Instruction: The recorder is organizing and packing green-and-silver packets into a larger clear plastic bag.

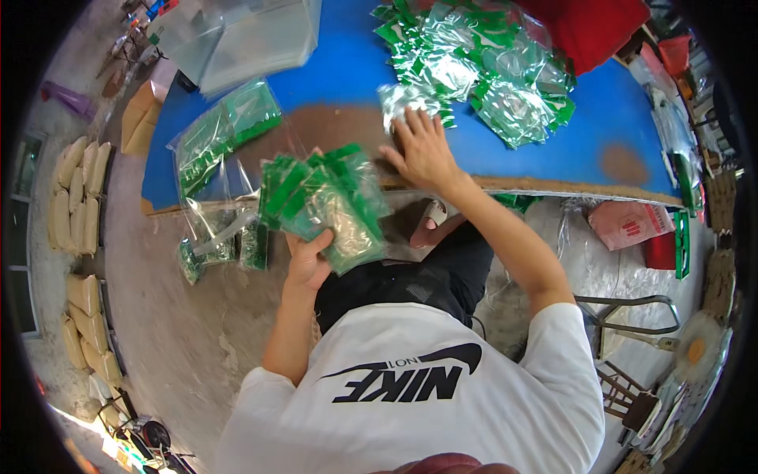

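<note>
Plastic bags (320, 193) fan out in the left hand (308, 265), clamped under its thumb apparently to keep the stack together, while the right hand (426, 158), fingers loosely spread, touches another bag (399, 99) beside the far heap (482, 63) on the blue table (347, 51).

One packet heap (505, 67), one fanned bunch (325, 204); one table (347, 59)

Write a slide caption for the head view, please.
Left hand holding a fanned bundle of green-and-clear plastic packets; right hand at a shiny plastic packet on a blue table.
</note>
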Action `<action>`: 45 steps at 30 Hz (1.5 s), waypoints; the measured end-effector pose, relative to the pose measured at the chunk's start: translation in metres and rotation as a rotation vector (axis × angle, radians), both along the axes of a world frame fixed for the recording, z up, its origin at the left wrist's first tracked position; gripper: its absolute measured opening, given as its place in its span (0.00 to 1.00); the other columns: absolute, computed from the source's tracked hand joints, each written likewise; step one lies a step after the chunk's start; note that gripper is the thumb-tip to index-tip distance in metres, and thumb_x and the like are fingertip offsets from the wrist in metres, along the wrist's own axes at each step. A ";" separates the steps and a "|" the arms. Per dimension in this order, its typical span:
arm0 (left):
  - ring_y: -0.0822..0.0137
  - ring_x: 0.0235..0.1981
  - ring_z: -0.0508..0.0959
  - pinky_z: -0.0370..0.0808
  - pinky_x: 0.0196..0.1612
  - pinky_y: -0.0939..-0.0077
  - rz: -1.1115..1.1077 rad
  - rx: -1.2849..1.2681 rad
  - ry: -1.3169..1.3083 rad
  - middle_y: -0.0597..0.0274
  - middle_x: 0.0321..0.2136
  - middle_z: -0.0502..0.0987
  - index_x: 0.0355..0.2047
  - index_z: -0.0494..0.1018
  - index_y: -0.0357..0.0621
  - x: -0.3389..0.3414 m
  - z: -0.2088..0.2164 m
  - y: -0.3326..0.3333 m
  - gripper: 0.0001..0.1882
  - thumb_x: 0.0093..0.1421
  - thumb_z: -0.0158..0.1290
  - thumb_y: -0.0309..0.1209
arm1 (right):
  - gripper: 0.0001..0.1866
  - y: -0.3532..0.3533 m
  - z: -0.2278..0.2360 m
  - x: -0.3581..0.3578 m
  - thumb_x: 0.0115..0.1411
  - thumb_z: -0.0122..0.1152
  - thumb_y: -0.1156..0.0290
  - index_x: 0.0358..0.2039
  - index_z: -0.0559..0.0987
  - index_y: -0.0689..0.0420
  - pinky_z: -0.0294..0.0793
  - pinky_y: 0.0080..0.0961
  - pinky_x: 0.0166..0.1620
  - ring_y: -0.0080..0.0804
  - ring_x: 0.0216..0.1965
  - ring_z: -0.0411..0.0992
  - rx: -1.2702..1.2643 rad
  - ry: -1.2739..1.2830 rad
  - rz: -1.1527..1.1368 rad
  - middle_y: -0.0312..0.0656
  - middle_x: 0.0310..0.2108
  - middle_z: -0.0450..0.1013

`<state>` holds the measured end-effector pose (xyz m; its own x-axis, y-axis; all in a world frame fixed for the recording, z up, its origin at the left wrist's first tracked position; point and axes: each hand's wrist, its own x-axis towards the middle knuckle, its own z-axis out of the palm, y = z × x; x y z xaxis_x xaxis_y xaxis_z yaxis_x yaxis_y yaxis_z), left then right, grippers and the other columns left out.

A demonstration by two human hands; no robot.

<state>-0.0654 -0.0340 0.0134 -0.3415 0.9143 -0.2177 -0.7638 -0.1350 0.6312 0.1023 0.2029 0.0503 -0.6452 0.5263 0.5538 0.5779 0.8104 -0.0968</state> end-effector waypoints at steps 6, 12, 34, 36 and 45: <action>0.57 0.52 0.76 0.76 0.57 0.58 0.040 0.051 0.086 0.58 0.52 0.74 0.59 0.65 0.43 0.009 0.011 0.011 0.31 0.54 0.59 0.14 | 0.17 -0.032 0.024 0.014 0.67 0.52 0.61 0.40 0.77 0.64 0.72 0.42 0.50 0.54 0.45 0.73 -0.826 0.181 0.478 0.52 0.42 0.76; 0.54 0.60 0.69 0.64 0.66 0.55 -0.068 0.018 -0.022 0.59 0.56 0.71 0.61 0.64 0.44 0.030 0.021 0.014 0.34 0.54 0.59 0.15 | 0.48 0.117 -0.004 0.032 0.60 0.48 0.31 0.57 0.69 0.70 0.49 0.61 0.66 0.62 0.66 0.55 -0.196 -0.018 -0.316 0.63 0.62 0.62; 0.57 0.61 0.68 0.63 0.66 0.56 -0.051 -0.047 -0.194 0.58 0.59 0.70 0.61 0.65 0.41 0.039 -0.012 0.013 0.27 0.61 0.56 0.25 | 0.46 0.072 0.012 0.014 0.60 0.48 0.31 0.55 0.72 0.67 0.55 0.55 0.64 0.59 0.61 0.61 -0.154 -0.367 -0.108 0.61 0.58 0.65; 0.57 0.60 0.69 0.64 0.66 0.55 -0.060 -0.073 -0.212 0.57 0.57 0.71 0.60 0.66 0.42 0.034 -0.014 0.007 0.27 0.60 0.57 0.26 | 0.46 0.046 0.020 0.026 0.58 0.49 0.30 0.53 0.72 0.67 0.53 0.55 0.65 0.59 0.61 0.61 -0.244 -0.363 -0.044 0.61 0.57 0.65; 0.56 0.59 0.72 0.66 0.65 0.54 -0.124 0.040 -0.306 0.55 0.55 0.73 0.60 0.65 0.40 0.034 -0.011 0.020 0.27 0.61 0.56 0.27 | 0.16 -0.032 0.011 0.022 0.63 0.56 0.64 0.43 0.76 0.64 0.69 0.43 0.54 0.49 0.49 0.69 -0.320 -0.013 0.281 0.51 0.45 0.71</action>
<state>-0.0316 -0.0137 0.0028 -0.1518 0.9547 -0.2561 -0.9292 -0.0495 0.3661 0.1242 0.1712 0.0610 -0.7938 0.4730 0.3823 0.3415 0.8668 -0.3634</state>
